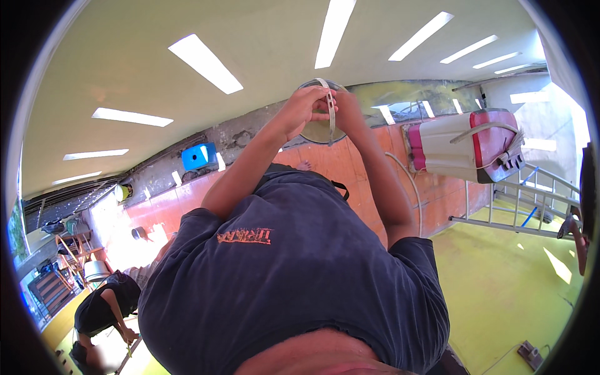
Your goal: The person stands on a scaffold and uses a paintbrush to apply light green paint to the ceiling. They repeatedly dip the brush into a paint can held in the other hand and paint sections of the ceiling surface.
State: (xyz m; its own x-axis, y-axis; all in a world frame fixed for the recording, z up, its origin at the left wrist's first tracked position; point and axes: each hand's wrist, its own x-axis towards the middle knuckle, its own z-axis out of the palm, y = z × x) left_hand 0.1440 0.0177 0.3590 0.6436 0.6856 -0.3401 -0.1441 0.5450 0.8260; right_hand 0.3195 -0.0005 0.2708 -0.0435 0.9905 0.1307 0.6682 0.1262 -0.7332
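Note:
Both my arms reach out ahead of my chest. Between my hands is a round, greenish, bucket-like thing with a pale rim. A narrow whitish strip with small dark marks crosses over it. My left hand is closed, its fingertips pinching at the strip near its middle. On the other side of the strip is my right hand, against the round thing; its fingers are blurred and partly hidden, so I cannot make out its grip.
A white and red washing machine with a hose stands to the right, near a metal ladder. At left are a blue stool and a yellowish bucket. Another person bends down at lower left. A pale wall rises ahead.

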